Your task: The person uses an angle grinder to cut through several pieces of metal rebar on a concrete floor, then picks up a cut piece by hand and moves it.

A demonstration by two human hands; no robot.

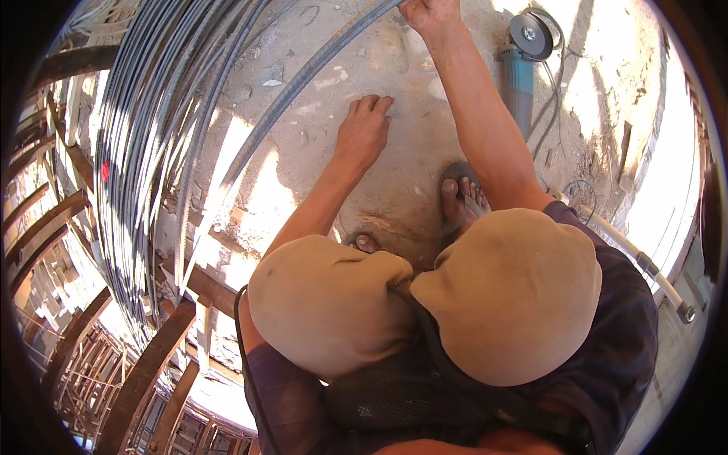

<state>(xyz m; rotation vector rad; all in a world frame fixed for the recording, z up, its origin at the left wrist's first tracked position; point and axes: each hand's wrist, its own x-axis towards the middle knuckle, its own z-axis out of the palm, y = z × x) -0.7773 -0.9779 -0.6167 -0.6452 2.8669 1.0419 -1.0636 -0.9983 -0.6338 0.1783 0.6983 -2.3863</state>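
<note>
My right hand is at the top edge of the view, its arm stretched forward. It is closed on a thick ribbed steel bar, and part of the grip is cut off by the picture's edge. From there the bar curves down to the left, close past my left hand. My left hand holds nothing; its fingers are loosely bent and a little apart over the dusty ground, clear of the bar. I am squatting, with my sandalled foot between my arms.
A bundle of long steel bars lies along the left. An angle grinder with a teal body and its cable rests at the upper right. Wooden beams fill the lower left. A long pole lies beside my right side.
</note>
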